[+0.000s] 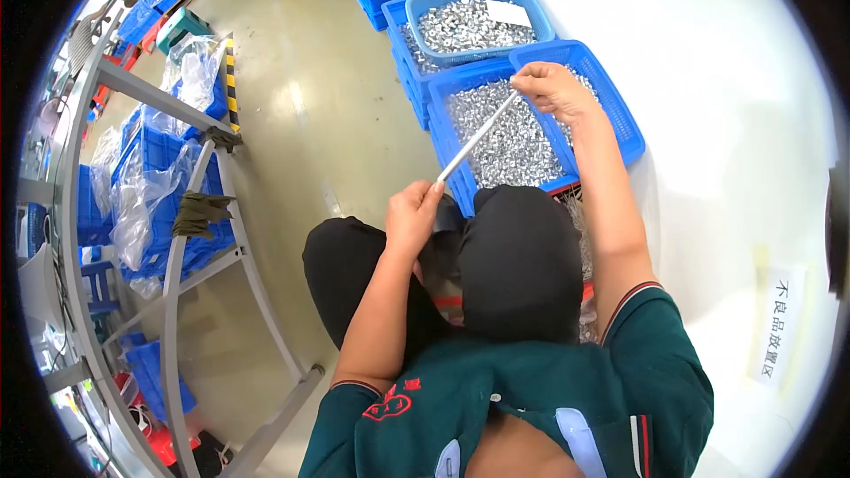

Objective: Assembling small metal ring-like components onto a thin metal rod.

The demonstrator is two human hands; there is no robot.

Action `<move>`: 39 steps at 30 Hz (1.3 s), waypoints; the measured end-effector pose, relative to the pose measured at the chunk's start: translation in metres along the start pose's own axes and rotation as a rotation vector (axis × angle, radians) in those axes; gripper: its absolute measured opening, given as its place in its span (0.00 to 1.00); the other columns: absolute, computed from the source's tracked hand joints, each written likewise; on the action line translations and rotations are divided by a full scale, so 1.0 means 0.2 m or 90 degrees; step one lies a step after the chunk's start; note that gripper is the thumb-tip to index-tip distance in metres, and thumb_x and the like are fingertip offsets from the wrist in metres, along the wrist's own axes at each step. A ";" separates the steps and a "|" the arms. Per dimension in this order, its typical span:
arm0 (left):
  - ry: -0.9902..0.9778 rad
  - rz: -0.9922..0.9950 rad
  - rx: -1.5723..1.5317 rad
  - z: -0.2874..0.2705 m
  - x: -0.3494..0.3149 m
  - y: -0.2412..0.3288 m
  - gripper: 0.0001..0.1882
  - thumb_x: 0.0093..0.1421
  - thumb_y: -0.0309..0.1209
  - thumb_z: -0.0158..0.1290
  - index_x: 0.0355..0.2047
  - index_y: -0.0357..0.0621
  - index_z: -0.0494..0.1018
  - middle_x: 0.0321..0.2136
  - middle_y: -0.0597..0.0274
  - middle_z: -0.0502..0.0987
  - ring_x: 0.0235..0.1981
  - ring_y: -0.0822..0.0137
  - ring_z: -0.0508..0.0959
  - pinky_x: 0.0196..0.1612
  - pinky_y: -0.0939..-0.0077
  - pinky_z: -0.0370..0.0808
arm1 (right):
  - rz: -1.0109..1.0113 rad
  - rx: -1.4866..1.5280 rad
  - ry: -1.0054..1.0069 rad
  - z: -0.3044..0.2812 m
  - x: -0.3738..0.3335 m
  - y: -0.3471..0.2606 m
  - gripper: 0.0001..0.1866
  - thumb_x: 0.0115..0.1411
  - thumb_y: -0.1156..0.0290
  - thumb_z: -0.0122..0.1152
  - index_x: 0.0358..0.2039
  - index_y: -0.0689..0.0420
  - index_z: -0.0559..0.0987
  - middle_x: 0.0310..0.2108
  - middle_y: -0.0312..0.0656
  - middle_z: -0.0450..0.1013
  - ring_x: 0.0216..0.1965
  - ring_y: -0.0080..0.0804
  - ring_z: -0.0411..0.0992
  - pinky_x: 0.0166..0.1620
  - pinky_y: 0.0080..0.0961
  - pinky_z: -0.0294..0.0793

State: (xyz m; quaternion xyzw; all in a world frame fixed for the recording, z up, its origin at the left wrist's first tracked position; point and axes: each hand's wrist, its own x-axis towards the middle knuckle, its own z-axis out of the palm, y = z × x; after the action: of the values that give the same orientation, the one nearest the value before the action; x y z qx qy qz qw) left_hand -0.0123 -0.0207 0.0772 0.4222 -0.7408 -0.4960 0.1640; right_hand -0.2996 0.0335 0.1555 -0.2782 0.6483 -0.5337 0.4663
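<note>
Both the left hand (413, 217) and right hand (556, 94) pinch a slim white rod (478, 136), slanting above a blue bin (460, 80). A loosened pinch could drop it among the bin's small metal parts (515, 146); a lighter-blue basket (460, 57) beyond holds similar pieces.

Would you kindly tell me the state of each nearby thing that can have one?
White rod: slanted, held near both ends.
Left hand: gripping the rod's lower end.
Right hand: pinching its upper end.
Front blue bin: open, holding small metal parts.
Right blue bin: open, holding parts.
Light-blue basket: open, holding parts under a white card.
</note>
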 end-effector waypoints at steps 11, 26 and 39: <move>-0.028 -0.055 -0.246 0.13 0.13 -0.04 0.18 0.58 0.37 0.49 0.18 0.34 0.66 0.12 0.73 0.59 0.18 0.80 0.58 0.19 0.79 0.58 | 0.086 0.291 -0.173 0.13 0.00 0.24 0.14 0.58 0.71 0.50 0.43 0.64 0.70 0.25 0.33 0.64 0.20 0.13 0.57 0.19 0.08 0.55; -0.047 -0.098 -0.205 0.07 0.08 -0.05 0.19 0.58 0.37 0.49 0.16 0.37 0.64 0.12 0.72 0.57 0.17 0.80 0.56 0.18 0.78 0.55 | 0.028 0.631 0.007 -0.04 0.15 0.22 0.11 0.55 0.70 0.56 0.37 0.62 0.70 0.23 0.35 0.63 0.20 0.17 0.58 0.18 0.10 0.56; -0.069 -0.074 -0.272 0.02 0.03 -0.12 0.16 0.57 0.38 0.50 0.20 0.37 0.69 0.13 0.75 0.60 0.17 0.81 0.58 0.19 0.82 0.56 | 0.065 0.674 -0.080 0.08 0.14 0.17 0.13 0.55 0.67 0.54 0.33 0.65 0.72 0.21 0.40 0.65 0.17 0.21 0.57 0.15 0.13 0.54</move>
State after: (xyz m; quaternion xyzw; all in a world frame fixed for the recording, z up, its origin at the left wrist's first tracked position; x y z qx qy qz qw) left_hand -0.0078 -0.0258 0.0539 0.3928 -0.6007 -0.6724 0.1810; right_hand -0.2918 0.0131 0.1141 -0.0047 0.2737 -0.7467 0.6063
